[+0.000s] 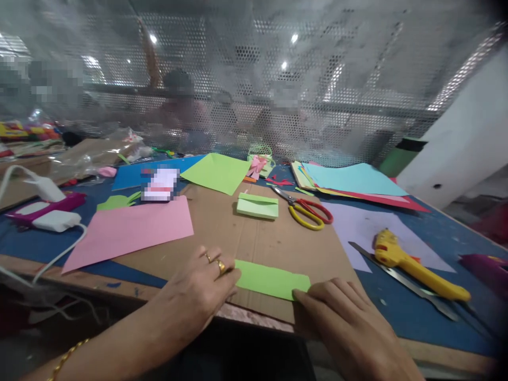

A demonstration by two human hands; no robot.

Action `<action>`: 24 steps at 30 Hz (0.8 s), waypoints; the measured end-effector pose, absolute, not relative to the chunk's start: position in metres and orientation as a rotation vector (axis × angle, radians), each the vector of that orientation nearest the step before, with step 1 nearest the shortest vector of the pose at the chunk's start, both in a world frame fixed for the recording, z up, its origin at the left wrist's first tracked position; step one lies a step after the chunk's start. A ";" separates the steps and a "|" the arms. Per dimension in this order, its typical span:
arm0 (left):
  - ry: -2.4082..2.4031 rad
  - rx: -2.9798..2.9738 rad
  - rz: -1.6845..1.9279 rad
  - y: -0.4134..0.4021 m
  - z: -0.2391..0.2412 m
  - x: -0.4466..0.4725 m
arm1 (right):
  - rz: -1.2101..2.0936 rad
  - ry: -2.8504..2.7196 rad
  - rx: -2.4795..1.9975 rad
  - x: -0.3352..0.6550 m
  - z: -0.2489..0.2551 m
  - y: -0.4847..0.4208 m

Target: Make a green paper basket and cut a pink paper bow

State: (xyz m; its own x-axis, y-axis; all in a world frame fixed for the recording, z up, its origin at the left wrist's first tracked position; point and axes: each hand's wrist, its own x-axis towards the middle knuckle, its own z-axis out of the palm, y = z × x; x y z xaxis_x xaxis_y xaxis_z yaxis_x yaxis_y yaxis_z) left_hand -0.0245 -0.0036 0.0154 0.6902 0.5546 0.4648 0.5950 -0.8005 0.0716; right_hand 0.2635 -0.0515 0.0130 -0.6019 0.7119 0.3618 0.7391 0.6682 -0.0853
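Note:
A bright green paper strip lies flat near the front edge of a brown cardboard sheet. My left hand, wearing gold rings, has its fingers closed at the strip's left end. At the lower right corner, my right hand grips the strip, its thumb on the edge and its other fingers curled. Beyond the strip sits a small folded pale green paper piece. Scissors with red and yellow handles rest to the right of that piece, blades pointing away from me.
At right, a yellow utility-type tool and a metal blade lie by lilac paper. Pink paper, a phone and a power strip are left. Colored sheets are stacked behind; perforated metal rises beyond.

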 end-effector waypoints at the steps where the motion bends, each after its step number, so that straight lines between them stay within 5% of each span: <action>1: -0.946 -2.803 -0.757 -0.004 0.015 -0.025 | -0.067 -2.477 -1.135 0.263 0.016 -0.053; 18: -0.837 -2.560 -0.929 -0.028 0.000 -0.001 | 0.174 -2.199 -1.321 0.257 0.027 -0.031; 24: -0.917 -2.625 -1.344 -0.033 -0.006 0.036 | -0.097 -2.046 -1.202 0.236 0.023 -0.052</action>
State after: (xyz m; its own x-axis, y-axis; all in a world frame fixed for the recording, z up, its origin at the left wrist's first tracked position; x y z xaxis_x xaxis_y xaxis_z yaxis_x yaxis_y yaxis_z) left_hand 0.0364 -0.0333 -0.0065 0.4451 0.4810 0.7553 0.5276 -0.8224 0.2128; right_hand 0.2356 -0.0519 0.0231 -0.2799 0.7218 0.6330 0.7786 0.5564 -0.2902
